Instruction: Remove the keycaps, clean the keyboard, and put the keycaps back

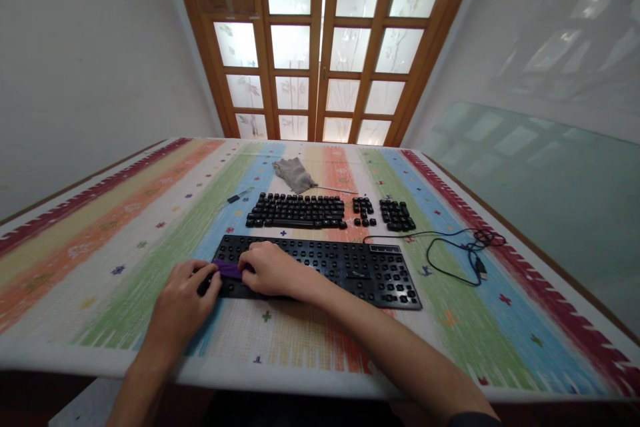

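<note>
A black keyboard base [327, 255] with its keycaps off lies across the table in front of me. Over its left end stretches a strip of purple cloth [229, 269], pulled between my two hands. My left hand [187, 287] pinches the cloth's left end at the keyboard's left edge. Bent over the left part of the base, my right hand [267, 269] has its fingers closed on the other end of the cloth. The keys under that hand and forearm are hidden. Just beyond the base, the loose black keycaps [300, 211] are laid out in keyboard order.
A crumpled grey cloth [294, 175] lies behind the keycaps, with a thin rod [337, 190] beside it. To the left is a small black tool with wire prongs [233, 199]. The keyboard's cable [453, 240] coils at right, ending in a USB plug [481, 268]. A striped tablecloth [150, 267] covers the table.
</note>
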Available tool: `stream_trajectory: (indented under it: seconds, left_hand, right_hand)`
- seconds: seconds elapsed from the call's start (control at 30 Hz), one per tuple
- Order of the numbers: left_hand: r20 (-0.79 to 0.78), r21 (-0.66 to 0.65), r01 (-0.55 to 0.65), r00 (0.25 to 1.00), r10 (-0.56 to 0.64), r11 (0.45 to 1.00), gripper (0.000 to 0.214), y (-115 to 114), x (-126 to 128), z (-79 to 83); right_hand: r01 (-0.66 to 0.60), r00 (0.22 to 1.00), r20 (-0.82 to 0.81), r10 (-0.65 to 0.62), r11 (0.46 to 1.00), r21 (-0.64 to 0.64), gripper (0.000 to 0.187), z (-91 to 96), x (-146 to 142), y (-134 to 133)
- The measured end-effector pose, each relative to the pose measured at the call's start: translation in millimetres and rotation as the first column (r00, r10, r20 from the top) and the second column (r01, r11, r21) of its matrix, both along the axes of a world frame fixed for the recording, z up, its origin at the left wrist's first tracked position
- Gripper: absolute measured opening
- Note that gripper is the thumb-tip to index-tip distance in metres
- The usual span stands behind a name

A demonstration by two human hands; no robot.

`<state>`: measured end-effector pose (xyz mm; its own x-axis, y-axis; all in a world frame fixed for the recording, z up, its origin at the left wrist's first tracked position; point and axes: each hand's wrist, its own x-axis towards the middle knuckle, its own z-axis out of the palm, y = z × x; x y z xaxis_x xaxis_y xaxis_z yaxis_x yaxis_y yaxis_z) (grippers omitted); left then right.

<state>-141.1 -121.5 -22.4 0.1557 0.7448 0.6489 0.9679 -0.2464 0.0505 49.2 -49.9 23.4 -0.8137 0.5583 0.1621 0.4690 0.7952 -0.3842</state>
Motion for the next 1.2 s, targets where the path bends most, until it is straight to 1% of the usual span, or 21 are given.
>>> stream_trajectory:
  seconds: [0.17, 0.43, 0.7, 0.9, 1.07, 1.2]
  left_hand:
    - [0.000, -0.014, -0.056, 0.998, 0.056, 0.998, 0.037, -3, 5, -2.3]
    - [0.080, -0.014, -0.053, 0.995, 0.054, 0.999, 0.035, -2, 5, -8.4]
    - [0.009, -0.039, -0.079, 0.997, 0.080, 0.996, 0.036, -5, 12, -7.7]
    - [0.044, -0.023, -0.013, 0.999, 0.014, 1.000, 0.030, -6, 12, -7.4]
    - [0.113, -0.004, 0.047, 0.992, -0.046, 0.999, 0.029, -5, 16, -7.1]
    - [0.113, 0.011, 0.115, 0.987, -0.116, 0.993, 0.030, -1, 14, -7.0]
  right_hand:
    - [-0.005, 1.000, 0.004, 0.005, 1.000, 0.004, 0.026, -0.7, -4, 0]
    - [-0.008, 1.000, -0.002, 0.008, 1.000, 0.011, 0.026, 1.3, -4, -1]
    - [0.011, 1.000, -0.018, -0.012, 1.000, -0.021, 0.026, 3.4, 6, 0]
    - [-0.001, 0.998, -0.062, -0.001, 1.000, -0.031, 0.025, -1.7, 13, 2]
    - [0.013, 0.998, -0.054, -0.016, 0.998, -0.059, 0.026, -1.8, 21, 5]
    - [-0.005, 0.998, -0.062, 0.001, 0.997, -0.078, 0.027, -0.9, 26, 5]
